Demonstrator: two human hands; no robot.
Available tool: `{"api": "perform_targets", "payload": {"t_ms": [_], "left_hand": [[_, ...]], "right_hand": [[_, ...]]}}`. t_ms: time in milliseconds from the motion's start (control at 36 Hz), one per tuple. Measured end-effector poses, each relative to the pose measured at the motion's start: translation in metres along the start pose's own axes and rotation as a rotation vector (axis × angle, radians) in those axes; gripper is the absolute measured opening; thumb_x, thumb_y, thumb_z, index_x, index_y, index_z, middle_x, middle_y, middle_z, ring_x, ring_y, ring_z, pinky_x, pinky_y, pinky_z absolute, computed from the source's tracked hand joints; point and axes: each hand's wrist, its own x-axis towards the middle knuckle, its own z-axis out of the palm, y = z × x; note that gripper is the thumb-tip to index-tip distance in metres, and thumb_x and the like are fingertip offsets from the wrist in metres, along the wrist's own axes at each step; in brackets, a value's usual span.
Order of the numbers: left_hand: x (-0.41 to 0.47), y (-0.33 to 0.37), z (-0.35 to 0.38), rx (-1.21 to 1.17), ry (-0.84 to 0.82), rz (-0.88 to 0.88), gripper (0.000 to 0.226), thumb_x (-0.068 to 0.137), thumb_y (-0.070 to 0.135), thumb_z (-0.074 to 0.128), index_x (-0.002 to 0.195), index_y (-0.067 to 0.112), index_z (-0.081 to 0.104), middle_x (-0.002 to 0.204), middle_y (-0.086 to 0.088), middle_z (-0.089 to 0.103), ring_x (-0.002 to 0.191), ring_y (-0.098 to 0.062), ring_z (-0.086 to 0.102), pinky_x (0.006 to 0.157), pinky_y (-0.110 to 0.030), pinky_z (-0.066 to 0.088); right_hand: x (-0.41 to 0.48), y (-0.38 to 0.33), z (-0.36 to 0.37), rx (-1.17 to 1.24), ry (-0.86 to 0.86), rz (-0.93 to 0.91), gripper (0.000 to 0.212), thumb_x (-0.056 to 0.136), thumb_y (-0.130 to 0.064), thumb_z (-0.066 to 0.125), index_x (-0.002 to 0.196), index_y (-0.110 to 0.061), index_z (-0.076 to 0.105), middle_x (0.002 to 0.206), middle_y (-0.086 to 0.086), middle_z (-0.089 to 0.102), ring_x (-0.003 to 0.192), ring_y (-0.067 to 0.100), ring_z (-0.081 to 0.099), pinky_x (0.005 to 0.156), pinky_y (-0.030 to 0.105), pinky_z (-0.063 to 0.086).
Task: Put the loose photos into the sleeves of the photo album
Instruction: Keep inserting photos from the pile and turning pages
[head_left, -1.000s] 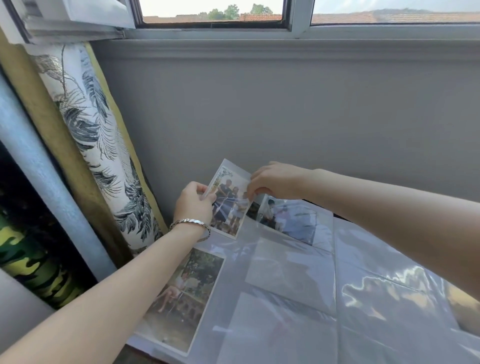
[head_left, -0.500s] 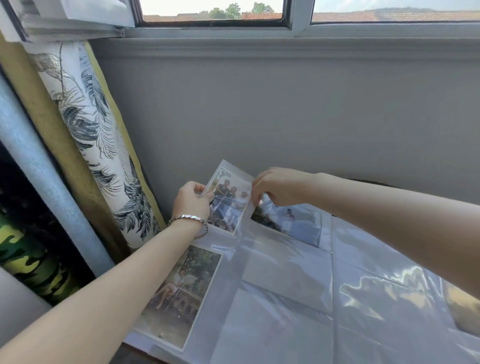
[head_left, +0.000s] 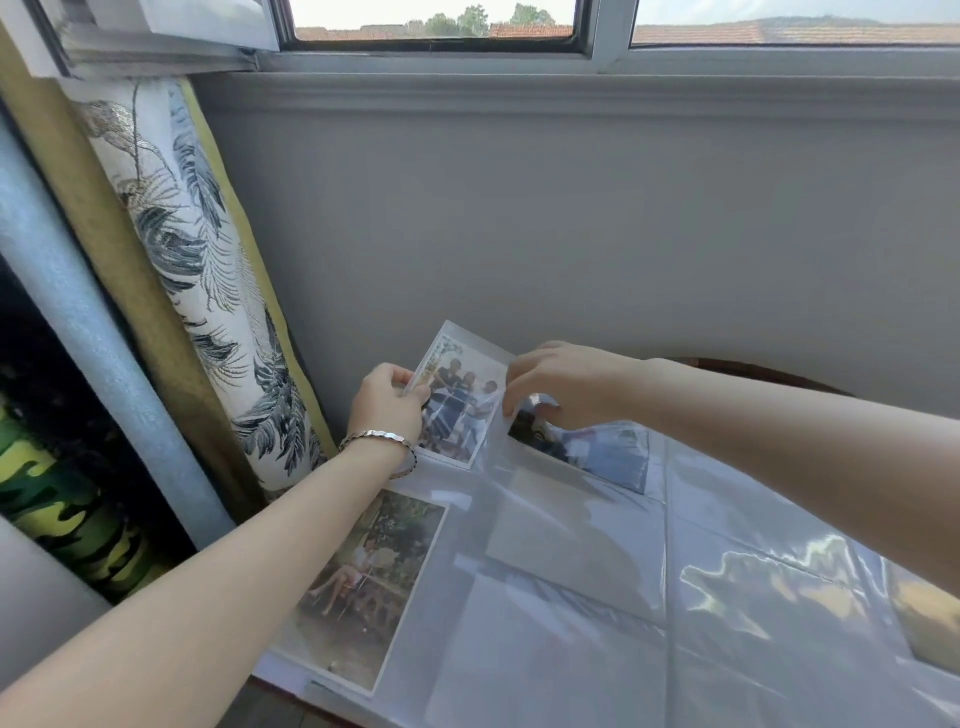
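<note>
**Open photo album** (head_left: 675, 597) lying on the counter (head_left: 748, 368), its far edge close to the wall (head_left: 571, 234).

**Progress (judged): early to middle.**
- A garden photo (head_left: 363, 587) sits sleeved at the album's near-left corner.
- A third photo (head_left: 592, 449) is sleeved along the far edge, just right of the hands.
- A yellowish print (head_left: 924, 618) shows at the right edge.
- The sleeves between them (head_left: 566, 540) look unfilled.
- No loose pile is in view.

**Step in hand:** seating the group photo (head_left: 457, 402) in the far-left sleeve (head_left: 460, 328), at the album's far-left corner. The photo lies mostly under the film, which projects past its far end. Whether it is fully home cannot be told.

**Orientation:** the long axis runs near to far, with the far end leaning slightly right and raised off the page. The pictured heads point toward the far edge.

**Left hand** (head_left: 387, 410): fingers (head_left: 400, 375) curled and clamped on the photo's left edge.

**Right hand** (head_left: 566, 387): fingers (head_left: 514, 400) bent, pinching the sleeve film at the photo's right edge.
</note>
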Motion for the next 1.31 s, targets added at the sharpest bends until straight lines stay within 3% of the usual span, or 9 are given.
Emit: {"api": "perform_targets", "payload": {"t_ms": [83,333,611,750,861,1139,1306], "left_hand": [[0.000,0.000,0.000,0.001,-0.006,0.001,0.008,0.093,0.018,0.056,0.096,0.012,0.052,0.084,-0.003,0.059,0.056,-0.011,0.050,0.046,-0.023,0.032],[0.001,0.002,-0.001,0.005,-0.004,0.004,0.007,0.093,0.018,0.056,0.095,0.012,0.052,0.092,-0.005,0.060,0.061,-0.013,0.051,0.047,-0.023,0.033],[-0.002,0.001,-0.001,-0.015,-0.017,-0.007,0.008,0.093,0.017,0.055,0.097,0.011,0.052,0.091,-0.004,0.059,0.060,-0.009,0.050,0.046,-0.020,0.032],[-0.002,0.003,-0.001,0.016,-0.006,-0.012,0.007,0.093,0.017,0.056,0.097,0.012,0.052,0.092,-0.002,0.056,0.060,-0.004,0.046,0.046,-0.018,0.029],[-0.001,0.001,0.000,0.001,0.000,0.000,0.009,0.092,0.016,0.057,0.098,0.009,0.055,0.090,-0.002,0.056,0.060,-0.005,0.046,0.046,-0.019,0.030],[0.000,-0.004,0.003,-0.002,0.004,-0.002,0.008,0.092,0.018,0.057,0.093,0.011,0.052,0.086,-0.003,0.058,0.060,-0.010,0.048,0.047,-0.023,0.032],[0.002,-0.005,0.004,-0.019,0.007,-0.014,0.009,0.092,0.018,0.058,0.093,0.011,0.053,0.085,-0.004,0.058,0.061,-0.012,0.049,0.048,-0.022,0.033]], "right_hand": [[-0.001,-0.001,-0.003,-0.018,-0.007,0.005,0.032,0.083,-0.007,0.057,0.109,-0.023,0.067,0.113,-0.003,0.060,0.103,0.017,0.055,0.090,0.022,0.031],[-0.001,0.000,-0.009,-0.076,-0.027,0.002,0.008,0.084,-0.017,0.061,0.089,-0.021,0.067,0.098,-0.010,0.060,0.095,0.010,0.054,0.092,0.024,0.032],[0.004,-0.005,-0.009,0.025,-0.069,0.051,0.020,0.068,-0.006,0.065,0.068,-0.024,0.055,0.082,-0.009,0.055,0.080,0.015,0.051,0.086,0.037,0.046],[0.007,-0.006,-0.011,0.029,-0.111,0.081,0.010,0.066,-0.007,0.068,0.070,-0.016,0.063,0.085,-0.002,0.065,0.079,0.018,0.054,0.077,0.034,0.049],[0.006,-0.007,-0.016,-0.032,-0.139,0.086,0.010,0.070,-0.007,0.061,0.072,-0.016,0.062,0.078,-0.003,0.061,0.078,0.020,0.055,0.072,0.032,0.049],[0.004,-0.004,-0.007,-0.132,-0.156,0.014,0.011,0.073,-0.011,0.064,0.083,-0.015,0.068,0.076,-0.008,0.052,0.083,0.022,0.056,0.078,0.038,0.049],[0.008,-0.005,-0.009,-0.100,-0.184,0.031,0.011,0.066,-0.009,0.064,0.075,-0.016,0.065,0.079,0.001,0.063,0.081,0.026,0.057,0.073,0.039,0.050]]}}
